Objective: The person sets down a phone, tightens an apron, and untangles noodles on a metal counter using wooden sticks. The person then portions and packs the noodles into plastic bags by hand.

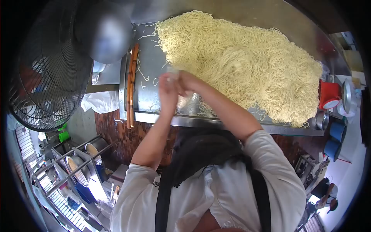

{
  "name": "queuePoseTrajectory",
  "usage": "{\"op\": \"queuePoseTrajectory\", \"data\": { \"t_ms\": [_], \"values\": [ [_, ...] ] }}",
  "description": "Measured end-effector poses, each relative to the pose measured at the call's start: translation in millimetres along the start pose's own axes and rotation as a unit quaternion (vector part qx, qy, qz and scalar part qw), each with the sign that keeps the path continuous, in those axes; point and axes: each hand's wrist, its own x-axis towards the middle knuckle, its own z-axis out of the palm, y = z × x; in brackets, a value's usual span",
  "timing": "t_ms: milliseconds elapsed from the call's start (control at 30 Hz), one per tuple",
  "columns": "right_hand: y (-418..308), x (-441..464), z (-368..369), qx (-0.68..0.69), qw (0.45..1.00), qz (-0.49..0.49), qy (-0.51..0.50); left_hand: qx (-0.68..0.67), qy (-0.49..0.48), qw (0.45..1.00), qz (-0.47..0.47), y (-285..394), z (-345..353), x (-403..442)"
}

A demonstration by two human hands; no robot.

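Note:
My left hand [167, 92] and my right hand [187, 82] meet over the near left part of the metal table [148, 58]. Both are closed around a translucent plastic bag [183, 101], smeared by motion, with something pale showing low in it. Exactly how the fingers grip the bag is too blurred to see. Just beyond and to the right of my hands spreads a large heap of yellow noodles [239, 62]. Some loose strands [141, 69] lie on the bare metal to the left.
Two long wooden sticks [132, 85] lie along the table's left edge. A large fan [46, 73] stands at the left. A red container [329, 94] is at the right end, near blue containers [334, 139]. Pots on a rack [77, 170] stand lower left. Another person [328, 195] is far lower right.

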Motion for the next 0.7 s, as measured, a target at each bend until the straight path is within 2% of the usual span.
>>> {"op": "queuePoseTrajectory", "data": {
  "t_ms": [33, 67, 133, 167, 200, 233, 267, 333, 400, 433, 467, 500, 567, 600, 633, 700],
  "values": [
    [34.2, -6.1, 18.4, -0.125, 0.962, -0.171, 0.172, -0.024, 0.031, 0.999, -0.019, 10.7, -14.7, 12.9],
    [76.3, -15.1, 30.0, -0.243, 0.850, -0.329, 0.332, -0.011, 0.021, 0.997, -0.070, 9.9, -40.3, 25.3],
    [69.8, -61.1, 8.1, -0.280, 0.908, -0.157, 0.271, 0.127, -0.020, 0.992, -0.007, 6.2, -54.8, 37.6],
    [79.8, -52.5, 11.7, -0.249, 0.922, -0.118, 0.272, 0.250, -0.051, 0.961, 0.105, 3.3, -55.1, 39.9],
    [99.1, -38.1, 22.5, -0.216, 0.934, -0.076, 0.273, 0.365, -0.082, 0.902, 0.213, 1.3, -53.7, 40.5],
    [112.5, -29.3, 30.1, -0.182, 0.944, -0.033, 0.274, 0.416, -0.127, 0.862, 0.261, -4.6, -46.4, 39.6],
    [114.5, -22.6, 27.8, -0.141, 0.952, -0.081, 0.261, 0.464, -0.168, 0.813, 0.310, -13.4, -31.4, 43.0],
    [113.5, -10.3, 28.7, -0.051, 0.957, -0.173, 0.227, 0.539, -0.206, 0.743, 0.340, -40.8, -9.0, 50.7],
    [120.2, -14.8, 21.0, 0.018, 0.962, -0.206, 0.179, 0.595, -0.198, 0.716, 0.306, -76.8, 1.8, 57.2],
    [118.5, -19.4, 11.7, 0.048, 0.961, -0.226, 0.155, 0.608, -0.231, 0.719, 0.244, -83.3, 0.1, 61.6],
    [77.4, -59.3, -3.3, 0.018, 0.982, -0.142, 0.126, 0.620, -0.259, 0.718, 0.185, -85.5, -2.0, 71.0],
    [82.3, -61.2, 4.6, -0.057, 0.969, -0.150, 0.188, 0.628, -0.285, 0.714, 0.118, -85.3, -7.2, 72.9],
    [99.1, -57.1, 20.3, -0.200, 0.916, -0.172, 0.303, 0.560, -0.276, 0.777, 0.076, -68.2, -20.2, 64.6],
    [95.8, -54.2, 23.3, -0.276, 0.890, -0.168, 0.322, 0.528, -0.260, 0.806, 0.058, -52.9, -30.9, 63.2],
    [88.2, -48.9, 29.5, -0.349, 0.857, -0.176, 0.336, 0.517, -0.266, 0.812, 0.060, -37.9, -37.5, 56.8],
    [69.6, -28.0, 30.4, -0.334, 0.857, -0.227, 0.319, 0.478, -0.234, 0.842, 0.089, -40.7, -49.3, 45.7]
  ]
}}
